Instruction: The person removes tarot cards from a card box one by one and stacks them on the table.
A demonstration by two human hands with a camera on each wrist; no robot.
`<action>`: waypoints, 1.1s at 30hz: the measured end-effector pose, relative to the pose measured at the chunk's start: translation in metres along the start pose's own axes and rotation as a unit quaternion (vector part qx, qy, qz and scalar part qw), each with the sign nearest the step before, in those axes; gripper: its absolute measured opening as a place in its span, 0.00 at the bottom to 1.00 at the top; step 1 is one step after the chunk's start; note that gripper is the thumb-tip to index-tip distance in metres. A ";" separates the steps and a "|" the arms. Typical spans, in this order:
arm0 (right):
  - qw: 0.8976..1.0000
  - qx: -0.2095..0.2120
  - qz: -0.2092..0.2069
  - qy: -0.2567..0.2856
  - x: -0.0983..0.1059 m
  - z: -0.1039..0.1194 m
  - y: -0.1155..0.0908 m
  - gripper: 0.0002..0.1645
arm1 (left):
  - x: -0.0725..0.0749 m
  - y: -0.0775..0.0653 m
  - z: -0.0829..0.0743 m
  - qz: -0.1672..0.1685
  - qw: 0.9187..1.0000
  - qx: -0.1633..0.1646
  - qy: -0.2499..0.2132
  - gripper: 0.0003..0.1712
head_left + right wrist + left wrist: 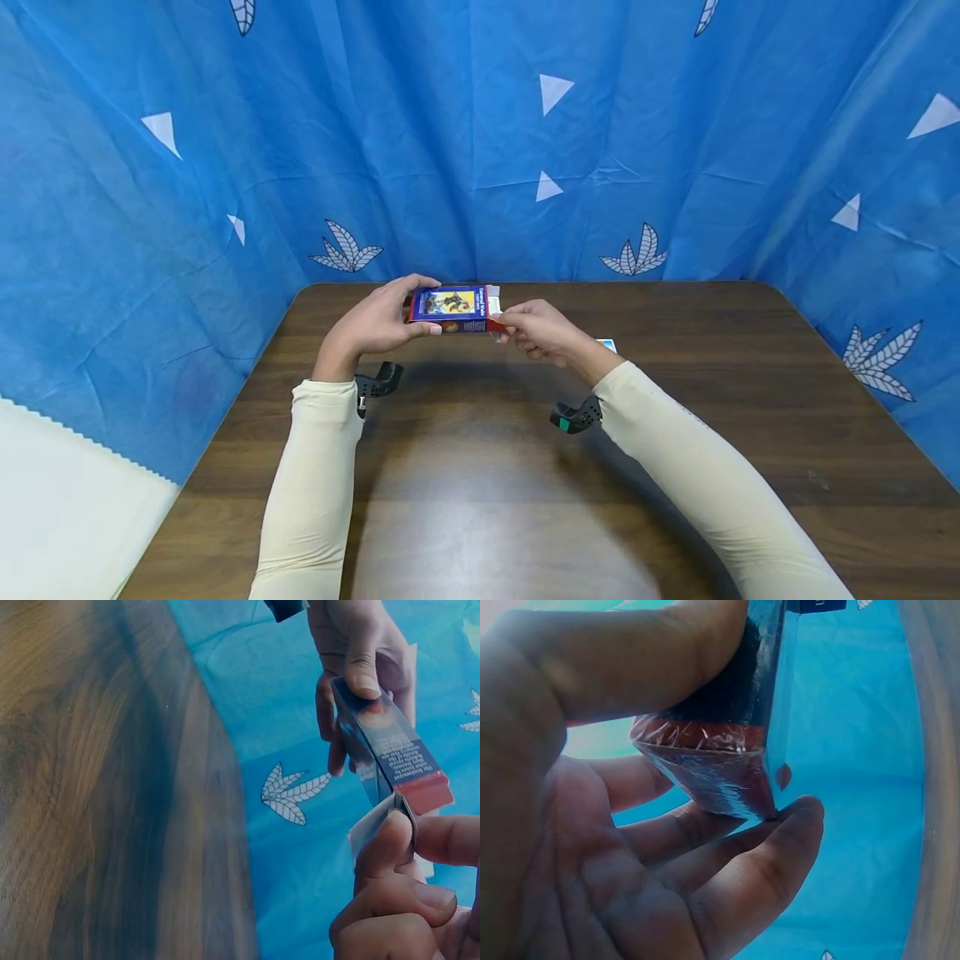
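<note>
A small blue tarot card box point(450, 303) with a yellow picture on its front is held above the table. My left hand point(378, 321) grips its left end, thumb along the near side and fingers round the far side. In the left wrist view, shiny clear film covers the red-edged end of the box point(712, 776). My right hand point(551, 332) is at the box's right end, where the flaps stand open. There, the thumb and a finger pinch a flap point(371, 825), as the right wrist view shows.
A brown wooden table point(465, 467) lies beneath both arms. Partly hidden behind the right wrist is a small white-and-blue flat item point(607, 344) on the table. Blue curtain point(480, 150) hangs behind and at both sides; white cloth point(67, 508) is at lower left.
</note>
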State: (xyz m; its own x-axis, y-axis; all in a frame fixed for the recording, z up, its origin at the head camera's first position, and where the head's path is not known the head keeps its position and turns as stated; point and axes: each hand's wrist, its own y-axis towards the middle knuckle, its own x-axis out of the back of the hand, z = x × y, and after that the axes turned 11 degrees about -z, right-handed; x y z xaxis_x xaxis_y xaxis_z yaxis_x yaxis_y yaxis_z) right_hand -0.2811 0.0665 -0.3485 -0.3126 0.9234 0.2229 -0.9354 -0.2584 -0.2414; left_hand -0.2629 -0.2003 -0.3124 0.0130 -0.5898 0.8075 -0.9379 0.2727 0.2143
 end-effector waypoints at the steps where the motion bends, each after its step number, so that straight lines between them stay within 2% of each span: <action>1: 1.000 0.000 -0.005 0.004 0.001 0.000 0.000 0.20 | 0.000 0.000 0.001 0.000 1.000 0.002 0.000 0.41; 7: 0.999 0.006 -0.013 0.032 0.006 -0.003 -0.002 0.19 | 0.001 0.001 0.001 -0.003 1.000 0.005 -0.003 0.41; 11: 0.999 0.011 -0.020 0.045 0.009 -0.005 -0.003 0.15 | 0.002 0.000 0.002 -0.007 1.000 0.005 -0.005 0.41; 19: 0.993 0.009 -0.086 0.079 0.029 -0.016 -0.002 0.11 | 0.003 0.000 0.005 -0.012 1.000 0.014 0.003 0.41; 25: 0.990 0.003 -0.109 0.094 0.039 -0.023 -0.002 0.09 | 0.004 0.001 0.004 -0.006 1.000 0.021 0.002 0.41; 29: 0.987 -0.001 -0.128 0.100 0.053 -0.029 0.000 0.14 | 0.005 0.000 0.006 -0.006 1.000 0.023 0.001 0.40; 33: 0.980 -0.003 -0.165 0.109 0.077 -0.039 0.002 0.23 | 0.006 0.000 0.007 -0.009 1.000 0.020 -0.003 0.40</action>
State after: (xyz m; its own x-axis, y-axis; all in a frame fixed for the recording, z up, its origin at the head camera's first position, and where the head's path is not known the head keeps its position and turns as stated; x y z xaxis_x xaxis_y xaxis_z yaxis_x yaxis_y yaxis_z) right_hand -0.3005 0.1480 -0.3682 0.0497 0.9953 0.0832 -0.9784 0.0653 -0.1960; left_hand -0.2647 -0.2090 -0.3115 0.0288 -0.5991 0.8002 -0.9508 0.2306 0.2069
